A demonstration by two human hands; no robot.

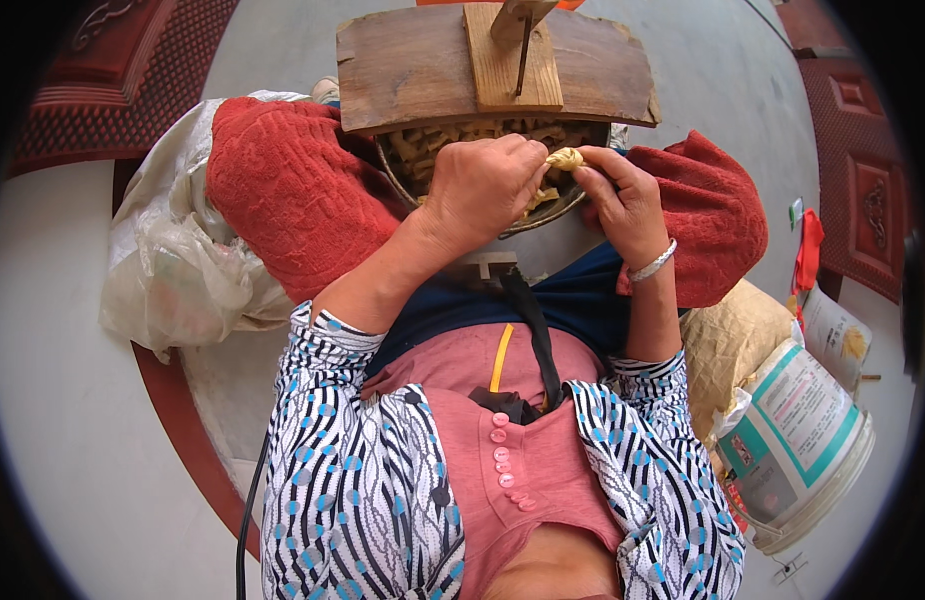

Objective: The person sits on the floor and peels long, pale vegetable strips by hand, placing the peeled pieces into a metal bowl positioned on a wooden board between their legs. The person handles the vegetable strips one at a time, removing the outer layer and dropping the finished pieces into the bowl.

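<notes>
Between my two hands, above a round container (391,169) with a woven-looking rim, is a small pale yellow knotted piece (565,158), perhaps a folded strip of food or husk. My left hand (486,180) pinches its left side with the fingers curled in. On its right side, my right hand (624,196) grips it between thumb and fingers. Many similar tan pieces (425,142) lie in the container below. A curved wooden board (410,67) covers the container's far part, bearing a wooden block (507,67) with an upright post and a thin metal rod (523,56).
Red towels (297,180) cover both knees. A plastic bag (177,277) lies at the left. On the right stand a brown paper sack (732,337) and a tilted white and teal bucket (800,435). Carved red doors (867,180) stand at both sides. A dark strap hangs at my waist.
</notes>
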